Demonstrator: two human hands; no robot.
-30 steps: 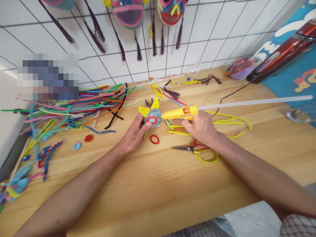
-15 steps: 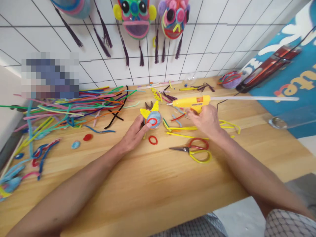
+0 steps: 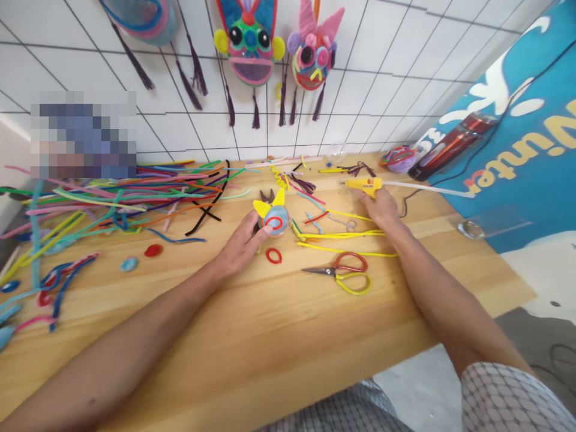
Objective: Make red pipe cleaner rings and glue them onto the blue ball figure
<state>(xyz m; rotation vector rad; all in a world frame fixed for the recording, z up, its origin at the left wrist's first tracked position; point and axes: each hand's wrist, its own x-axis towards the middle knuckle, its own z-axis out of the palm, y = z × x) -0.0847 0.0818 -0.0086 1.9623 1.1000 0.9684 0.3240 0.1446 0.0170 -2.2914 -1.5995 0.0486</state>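
Observation:
My left hand (image 3: 240, 246) is closed on a small round craft head (image 3: 279, 217), pale blue with yellow ears, its thumb pressed by the red ring on the front. Over to the right, my right hand (image 3: 383, 210) grips a yellow hot glue gun (image 3: 369, 186), nozzle pointing left and a long clear glue stick out of its back. A loose red ring (image 3: 273, 256) lies just below the craft head. Scissors (image 3: 332, 272) with one red and one yellow handle rest between my arms. Pliers (image 3: 267, 196) show partly behind the ears.
Many coloured pipe cleaners (image 3: 171, 192) are heaped at the left. Yellow pipe cleaners (image 3: 346, 246) lie near the scissors. A red thermos (image 3: 454, 147) and a yarn ball (image 3: 400, 158) stand at the back right. Finished masks (image 3: 250, 45) hang on the tiled wall.
My right hand has moved the glue gun away from the craft head, rightward and lower towards the table. My left hand keeps hold of the craft head. The camera view has shifted slightly.

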